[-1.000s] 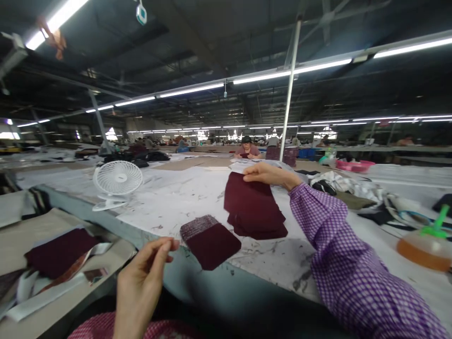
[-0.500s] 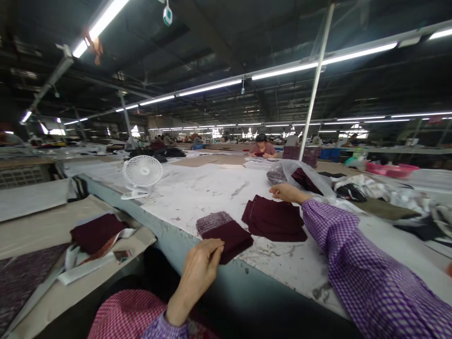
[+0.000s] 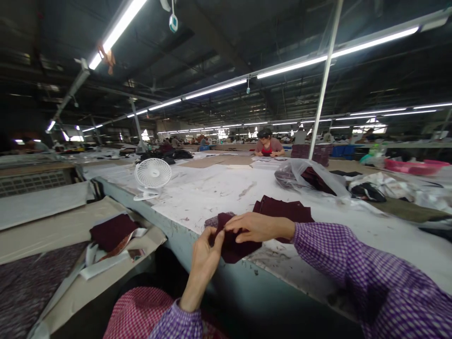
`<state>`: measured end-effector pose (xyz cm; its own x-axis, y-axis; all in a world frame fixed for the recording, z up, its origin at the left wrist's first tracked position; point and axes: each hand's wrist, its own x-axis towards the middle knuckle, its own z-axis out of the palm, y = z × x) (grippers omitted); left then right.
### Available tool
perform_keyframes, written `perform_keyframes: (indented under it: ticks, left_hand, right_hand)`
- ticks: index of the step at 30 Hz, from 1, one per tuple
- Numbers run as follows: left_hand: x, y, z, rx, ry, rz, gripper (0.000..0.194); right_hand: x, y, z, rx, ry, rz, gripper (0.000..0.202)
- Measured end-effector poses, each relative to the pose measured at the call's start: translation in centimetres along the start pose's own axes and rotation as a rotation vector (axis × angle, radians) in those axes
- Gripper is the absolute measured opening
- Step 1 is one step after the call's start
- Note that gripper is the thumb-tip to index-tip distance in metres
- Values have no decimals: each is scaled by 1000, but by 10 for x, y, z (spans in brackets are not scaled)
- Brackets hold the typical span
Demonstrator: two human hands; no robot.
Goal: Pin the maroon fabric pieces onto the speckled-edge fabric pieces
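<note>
At the near table edge my left hand [image 3: 207, 249] pinches a folded dark maroon cloth piece [image 3: 235, 246], part of it lifted. My right hand [image 3: 256, 227] reaches in from the right, its thumb and fingertips closed on the same cloth, close to my left fingertips. A speckled grey-maroon piece [image 3: 212, 221] shows behind the cloth, partly hidden by it. Just beyond my right hand lies a stack of maroon pieces [image 3: 286, 209], its near part covered by my hand and wrist.
A white fan [image 3: 153, 174] stands at the table's left edge. A clear plastic bag [image 3: 300, 176] with maroon cloth lies at the right, near a metal pole [image 3: 323, 89]. A co-worker [image 3: 269, 143] sits across the table. More cloth [image 3: 113, 231] lies on the lower left surface.
My right hand has come left from beyond the maroon stack to the cloth at my left hand. The cloth's edge is now raised between both hands. The view has shifted slightly.
</note>
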<state>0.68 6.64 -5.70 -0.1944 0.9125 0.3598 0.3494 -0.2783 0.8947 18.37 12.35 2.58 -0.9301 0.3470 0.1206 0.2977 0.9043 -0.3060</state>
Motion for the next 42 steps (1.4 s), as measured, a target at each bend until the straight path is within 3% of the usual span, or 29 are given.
perform_keyframes:
  ticks: [2, 5, 8, 11, 14, 17, 19, 21, 22, 25, 27, 30, 33, 37, 39, 42]
  left_hand:
    - [4, 3, 1, 82, -36, 13, 23]
    - [9, 4, 5, 96, -22, 14, 17]
    - [16, -2, 7, -216, 73, -42, 16]
    - [31, -11, -8, -699, 300, -169, 17]
    - [48, -18, -43, -1000, 564, -240, 13]
    - [56, -17, -75, -1005, 803, -178, 14]
    - [49, -11, -78, -829, 878, -93, 12]
    - [34, -2, -65, -526, 778, 8, 9]
    - [24, 3, -54, -344, 653, 62, 12]
    - [-8, 16, -16, 79, 141, 321, 20]
    - [-25, 19, 0, 238, -146, 515, 18]
    - [-37, 19, 3, 341, -373, 622, 19]
    - [-35, 20, -11, 312, -427, 567, 13]
    - [-14, 28, -22, 264, -261, 384, 23]
    - [1, 32, -17, 364, -175, 303, 29]
    - [22, 34, 0, 534, -226, 197, 30]
  right_hand:
    - [3, 0, 7, -31, 18, -35, 30]
    - [2, 9, 14, -125, 124, 122, 21]
    - [-1, 21, 22, -259, 139, 229, 27]
    - [-4, 29, 30, -303, 105, 195, 24]
    - [-5, 30, 33, -310, 101, 190, 24]
    - [-4, 29, 31, -275, 102, 193, 24]
    - [-3, 32, 30, -212, 105, 199, 25]
    - [-2, 38, 29, -71, 122, 249, 30]
    - [-2, 42, 28, 54, 143, 303, 37]
    - [-5, 54, 26, 588, 174, 519, 68]
    - [-10, 60, 23, 869, 155, 604, 79]
    - [-18, 63, 16, 937, 105, 605, 66]
    - [-22, 64, 13, 847, 26, 525, 50]
    - [-17, 64, 16, 887, 35, 420, 54]
    - [-12, 62, 19, 928, 78, 352, 51]
    - [-5, 59, 23, 853, 126, 284, 46]
